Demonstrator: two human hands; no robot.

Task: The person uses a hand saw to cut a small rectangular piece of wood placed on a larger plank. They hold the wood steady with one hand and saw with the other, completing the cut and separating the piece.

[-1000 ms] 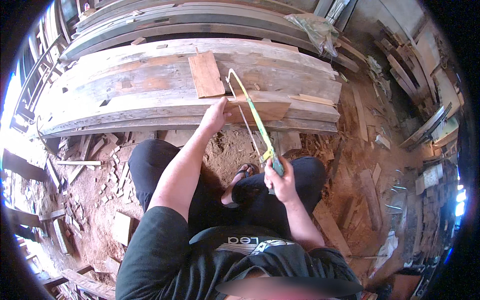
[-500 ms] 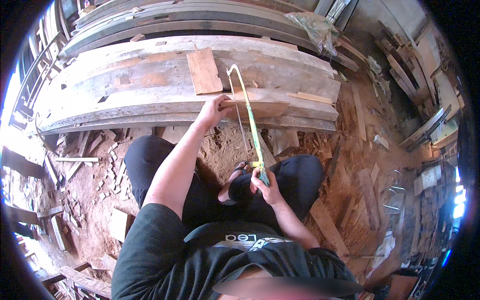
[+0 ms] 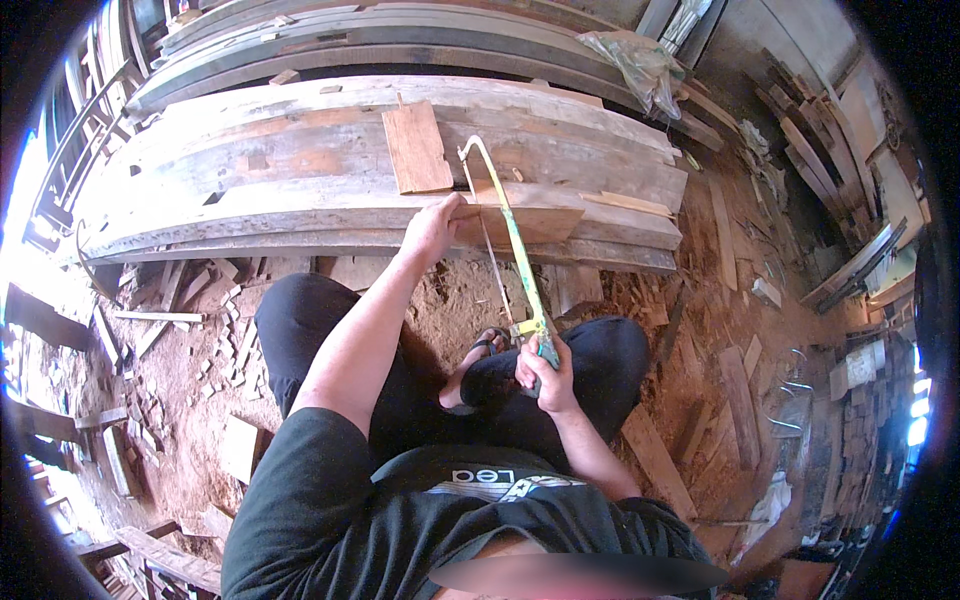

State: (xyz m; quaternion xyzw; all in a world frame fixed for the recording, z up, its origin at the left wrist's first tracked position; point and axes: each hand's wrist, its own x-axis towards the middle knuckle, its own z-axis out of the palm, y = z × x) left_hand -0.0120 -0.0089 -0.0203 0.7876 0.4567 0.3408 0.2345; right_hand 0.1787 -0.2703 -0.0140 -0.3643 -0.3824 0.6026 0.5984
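A bow saw with a worn yellow-green frame [image 3: 512,235] is gripped at its teal handle by my right hand [image 3: 550,378], fingers wrapped round it, close above my lap. Its thin blade crosses a flat wooden board [image 3: 540,224] near the board's left end. My left hand [image 3: 432,228] closes on that end, left of the blade; its fingertips are partly hidden. The board lies at the front edge of a stack of thick planks [image 3: 310,215]. Just beyond my left hand, a brown wooden panel [image 3: 418,150] rests flat on the planks.
Thin wood strips [image 3: 628,204] lie at the stack's right end. Behind are more long beams [image 3: 380,62] and a crumpled plastic sheet [image 3: 640,70]. Offcuts [image 3: 220,355] litter the dirt floor at left; longer boards [image 3: 740,400] lie at right. My sandalled foot [image 3: 470,375] is below the saw.
The saw and my right hand have shifted slightly toward me and to the right. My left hand stays at the board's end. The whole view has moved a little.
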